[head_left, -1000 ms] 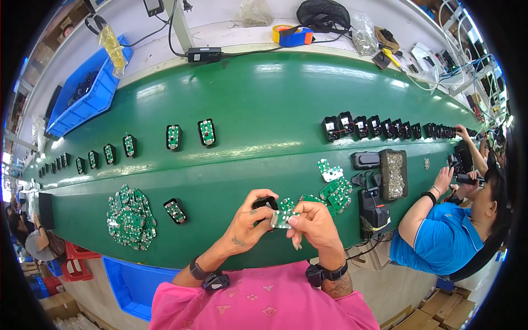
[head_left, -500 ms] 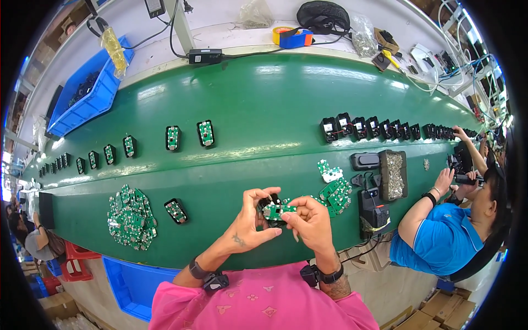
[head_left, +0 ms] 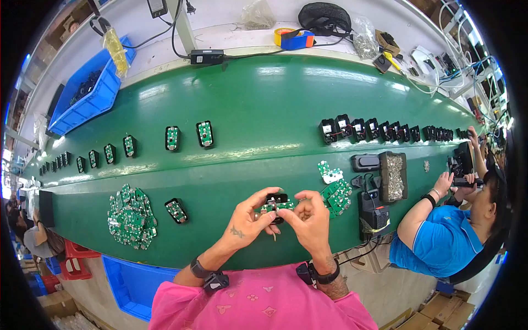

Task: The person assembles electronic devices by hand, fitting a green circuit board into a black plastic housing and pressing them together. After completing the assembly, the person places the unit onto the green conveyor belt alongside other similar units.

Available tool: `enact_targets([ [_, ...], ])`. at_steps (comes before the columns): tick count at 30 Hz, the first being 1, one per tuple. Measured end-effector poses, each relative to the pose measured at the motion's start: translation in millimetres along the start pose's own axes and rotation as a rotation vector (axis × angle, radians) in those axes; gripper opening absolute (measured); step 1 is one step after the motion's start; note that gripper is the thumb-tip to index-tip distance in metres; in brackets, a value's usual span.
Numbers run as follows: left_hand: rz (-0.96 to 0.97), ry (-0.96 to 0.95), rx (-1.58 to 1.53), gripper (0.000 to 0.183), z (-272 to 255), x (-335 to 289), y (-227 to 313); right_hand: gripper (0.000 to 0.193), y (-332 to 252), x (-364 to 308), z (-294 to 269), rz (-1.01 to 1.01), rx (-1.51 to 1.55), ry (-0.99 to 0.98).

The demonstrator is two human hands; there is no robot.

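Observation:
Between my hands, above the near part of the green bench, are a black plastic housing (head_left: 276, 197) and a green circuit board (head_left: 281, 206). My left hand (head_left: 250, 219) grips the housing from the left, its thumb up against the board. From the right, my right hand (head_left: 307, 215) pinches the board, thumb on its face, at the housing's opening. Fingers cover parts of both pieces, so how deep the board sits is hidden. A loose pile of boards (head_left: 336, 197) lies just right of my right hand. Left of my left hand rests a housing with a board inside (head_left: 176, 210).
A larger heap of boards (head_left: 132, 217) lies at left. Filled housings (head_left: 205, 134) line the far left; open housings with wires (head_left: 359, 129) line the far right. A tray of small metal parts (head_left: 392, 176) and a black power tool (head_left: 375, 212) stand right, near a co-worker in blue (head_left: 440, 242).
The board has turned and come down against the housing, which now shows behind it. My left thumb has moved onto the board. At far right, a co-worker's reaching hand has shifted.

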State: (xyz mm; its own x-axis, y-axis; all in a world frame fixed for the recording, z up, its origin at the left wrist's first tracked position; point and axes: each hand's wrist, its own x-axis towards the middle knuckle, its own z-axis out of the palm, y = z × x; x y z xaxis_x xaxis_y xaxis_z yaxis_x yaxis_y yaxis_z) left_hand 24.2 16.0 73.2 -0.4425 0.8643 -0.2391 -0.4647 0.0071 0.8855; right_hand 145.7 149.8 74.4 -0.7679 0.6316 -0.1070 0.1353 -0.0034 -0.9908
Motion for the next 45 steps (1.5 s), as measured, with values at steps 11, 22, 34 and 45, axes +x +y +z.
enact_targets([
  [11,0.076,0.082,0.296,0.05,7,-1,-4,0.015,-15,0,7,0.142,0.166,-0.174],
  [22,0.109,0.08,0.228,0.049,-4,1,-1,0.016,-10,-1,3,0.086,0.284,-0.313],
  [34,0.207,0.159,0.291,0.049,6,-4,15,0.006,-15,1,7,-0.459,-0.459,-0.079],
  [45,0.278,0.051,0.568,0.048,1,-9,21,0.006,-26,5,-4,-0.338,-0.455,-0.22],
])
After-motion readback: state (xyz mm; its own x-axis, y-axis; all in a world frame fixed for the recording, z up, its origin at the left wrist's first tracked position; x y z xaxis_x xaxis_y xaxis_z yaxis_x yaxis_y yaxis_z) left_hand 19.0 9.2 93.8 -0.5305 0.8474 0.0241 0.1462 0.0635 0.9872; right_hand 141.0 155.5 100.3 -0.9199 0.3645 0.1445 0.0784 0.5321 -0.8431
